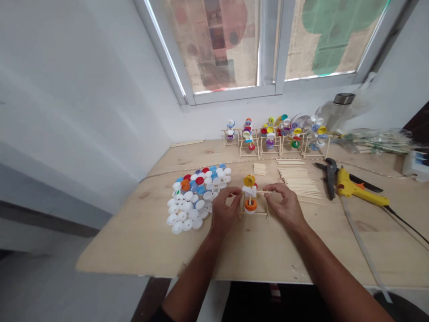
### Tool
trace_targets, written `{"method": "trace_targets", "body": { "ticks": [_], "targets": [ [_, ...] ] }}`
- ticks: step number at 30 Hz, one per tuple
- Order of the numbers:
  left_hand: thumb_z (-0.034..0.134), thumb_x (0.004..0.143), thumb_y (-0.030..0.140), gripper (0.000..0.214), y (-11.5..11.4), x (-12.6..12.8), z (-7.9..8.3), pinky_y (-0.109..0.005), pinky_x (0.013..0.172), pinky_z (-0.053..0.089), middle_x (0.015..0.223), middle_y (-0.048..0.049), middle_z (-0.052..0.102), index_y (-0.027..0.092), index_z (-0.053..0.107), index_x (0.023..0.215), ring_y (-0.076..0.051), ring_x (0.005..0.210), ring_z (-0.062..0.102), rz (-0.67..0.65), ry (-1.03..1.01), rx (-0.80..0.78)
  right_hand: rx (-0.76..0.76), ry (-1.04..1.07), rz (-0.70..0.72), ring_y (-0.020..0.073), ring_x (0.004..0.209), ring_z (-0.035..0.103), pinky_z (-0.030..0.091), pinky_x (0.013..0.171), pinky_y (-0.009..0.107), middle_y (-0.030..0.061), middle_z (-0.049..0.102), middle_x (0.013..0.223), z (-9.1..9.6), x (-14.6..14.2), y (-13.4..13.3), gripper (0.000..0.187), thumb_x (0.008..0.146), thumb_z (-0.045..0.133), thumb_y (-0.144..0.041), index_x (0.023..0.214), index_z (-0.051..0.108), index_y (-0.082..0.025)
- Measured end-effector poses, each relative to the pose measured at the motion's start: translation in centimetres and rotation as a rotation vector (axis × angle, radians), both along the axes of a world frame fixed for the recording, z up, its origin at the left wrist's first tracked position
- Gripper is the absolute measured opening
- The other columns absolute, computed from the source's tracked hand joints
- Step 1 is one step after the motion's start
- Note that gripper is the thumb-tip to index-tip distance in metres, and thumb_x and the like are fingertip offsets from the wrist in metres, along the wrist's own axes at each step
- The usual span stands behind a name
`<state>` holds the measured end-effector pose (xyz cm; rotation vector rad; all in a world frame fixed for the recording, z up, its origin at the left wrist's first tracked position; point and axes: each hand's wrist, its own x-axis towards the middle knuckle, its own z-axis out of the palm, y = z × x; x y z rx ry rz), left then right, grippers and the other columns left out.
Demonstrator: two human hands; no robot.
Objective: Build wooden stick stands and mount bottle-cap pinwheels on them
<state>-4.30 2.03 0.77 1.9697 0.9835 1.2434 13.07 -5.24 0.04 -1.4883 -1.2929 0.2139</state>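
A small wheel of bottle caps (250, 192) (yellow, white, orange) sits on a thin stick axle inside a little wooden stick frame (254, 213) on the plywood table (144, 237). My left hand (224, 210) pinches the left end of the axle. My right hand (283, 205) pinches the right end. Both hands rest low over the table, one on each side of the frame.
A pile of loose bottle caps (196, 194), mostly white, lies to the left. Rows of wooden sticks (298, 179) lie behind my right hand. Pliers (330, 176) and a yellow glue gun (355, 188) lie to the right. Several finished cap wheels (278, 136) stand along the wall.
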Motion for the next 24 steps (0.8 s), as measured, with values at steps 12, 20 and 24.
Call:
{"method": "trace_targets", "body": {
  "ticks": [12,20,24],
  "targets": [
    [0.057,0.08,0.022,0.011,-0.06,-0.03,0.03,-0.029,0.073,0.049,0.082,-0.0023,0.069,0.02,0.066,0.086,-0.016,0.079,0.062,-0.002,-0.014,0.001,0.003,0.017,0.022,0.0233,0.09,0.064,0.045,0.089,0.041,0.0039,0.072,0.089,-0.18,0.14,0.1,0.01,0.076,0.06,-0.026,0.082,0.067,-0.024],
    [0.058,0.08,0.021,0.015,-0.02,-0.07,-0.49,-0.029,0.075,0.048,0.085,-0.0025,0.069,0.019,0.066,0.092,-0.015,0.079,0.062,-0.009,-0.013,0.016,0.003,0.025,0.026,0.0236,0.092,0.064,0.046,0.087,0.041,0.0044,0.072,0.091,-0.13,0.21,0.02,0.012,0.076,0.06,-0.027,0.086,0.068,-0.023],
    [0.06,0.08,0.023,0.019,0.05,-0.21,-0.68,-0.028,0.074,0.049,0.089,-0.0031,0.069,0.019,0.065,0.098,-0.015,0.08,0.061,-0.024,-0.017,0.007,0.001,0.009,0.026,0.0239,0.092,0.064,0.045,0.087,0.042,0.0044,0.072,0.092,0.11,0.2,-0.04,0.013,0.076,0.061,-0.028,0.087,0.068,-0.024]
  ]
}}
